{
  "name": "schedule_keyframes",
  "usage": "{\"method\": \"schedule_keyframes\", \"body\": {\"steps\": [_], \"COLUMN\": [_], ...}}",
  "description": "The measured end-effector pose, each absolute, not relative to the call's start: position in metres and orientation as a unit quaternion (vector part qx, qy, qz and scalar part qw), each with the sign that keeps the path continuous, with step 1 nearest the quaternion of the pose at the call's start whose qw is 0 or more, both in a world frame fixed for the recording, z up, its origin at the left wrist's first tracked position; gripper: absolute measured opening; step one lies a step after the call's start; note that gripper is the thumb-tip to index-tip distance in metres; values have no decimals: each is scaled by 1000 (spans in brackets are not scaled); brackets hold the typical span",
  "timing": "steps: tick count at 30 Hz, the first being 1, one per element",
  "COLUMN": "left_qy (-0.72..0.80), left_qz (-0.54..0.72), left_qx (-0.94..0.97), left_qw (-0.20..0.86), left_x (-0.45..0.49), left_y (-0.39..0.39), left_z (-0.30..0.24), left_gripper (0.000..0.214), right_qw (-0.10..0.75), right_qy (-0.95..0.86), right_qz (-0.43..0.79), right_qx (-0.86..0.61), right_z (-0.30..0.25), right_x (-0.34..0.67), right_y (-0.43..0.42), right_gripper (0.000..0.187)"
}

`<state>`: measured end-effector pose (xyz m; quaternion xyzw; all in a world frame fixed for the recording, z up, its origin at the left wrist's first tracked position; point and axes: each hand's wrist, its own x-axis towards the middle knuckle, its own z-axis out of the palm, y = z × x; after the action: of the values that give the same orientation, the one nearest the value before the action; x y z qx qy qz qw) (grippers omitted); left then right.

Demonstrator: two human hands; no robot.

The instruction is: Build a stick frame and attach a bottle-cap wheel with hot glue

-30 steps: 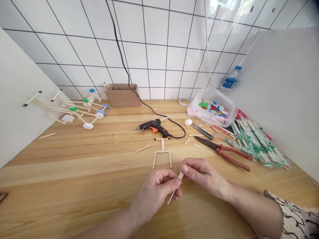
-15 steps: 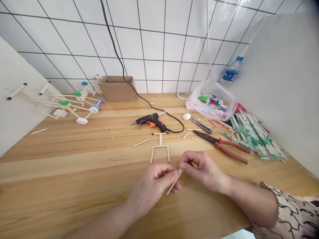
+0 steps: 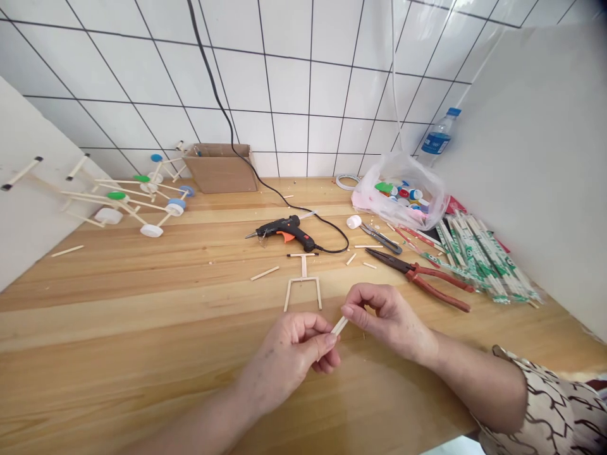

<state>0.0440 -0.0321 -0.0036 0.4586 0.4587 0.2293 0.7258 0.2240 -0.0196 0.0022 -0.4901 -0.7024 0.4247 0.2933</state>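
Between my hands are short wooden sticks (image 3: 339, 325), apparently a pair side by side. My left hand (image 3: 300, 344) is closed on their lower part, thumb pressed over them. The thumb and fingertips of my right hand (image 3: 379, 319) pinch the upper end. Just beyond my hands a small frame of glued sticks (image 3: 303, 279) lies flat on the wooden table (image 3: 156, 379); it has a three-sided open end and a stem with a dark-tipped crossbar. A loose stick piece (image 3: 265, 273) lies to its left.
Behind the frame lies a black glue gun (image 3: 287, 231) with its cord. Red-handled pliers (image 3: 427, 278), a cutter (image 3: 382, 239) and wrapped chopsticks (image 3: 488, 256) are at right, near a bag of bottle caps (image 3: 403, 193). Stick-built cars (image 3: 142, 196) and a cardboard box (image 3: 220, 169) stand at left.
The sticks have shifted in my grip: their lower end no longer shows below my left thumb, and more shows between my hands. The whole view has moved slightly.
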Motion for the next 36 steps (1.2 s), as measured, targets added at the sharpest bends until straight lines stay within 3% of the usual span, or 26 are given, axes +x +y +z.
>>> {"method": "schedule_keyframes", "body": {"steps": [7, 12, 22, 36], "left_qy": [451, 456, 468, 479], "left_qz": [259, 270, 241, 251], "left_qx": [444, 436, 470, 557], "left_qw": [730, 727, 709, 631], "left_x": [42, 43, 46, 48], "left_y": [-32, -32, -34, -36], "left_z": [-3, -1, -6, -7], "left_gripper": [20, 20, 22, 18], "right_qw": [350, 326, 314, 310], "right_qy": [-619, -614, -682, -697], "right_qz": [544, 563, 482, 467], "right_qx": [-446, -448, -452, -448], "right_z": [1, -1, 1, 3], "right_x": [230, 230, 223, 223], "right_y": [-15, -15, -19, -20], "right_gripper": [42, 31, 25, 25]}}
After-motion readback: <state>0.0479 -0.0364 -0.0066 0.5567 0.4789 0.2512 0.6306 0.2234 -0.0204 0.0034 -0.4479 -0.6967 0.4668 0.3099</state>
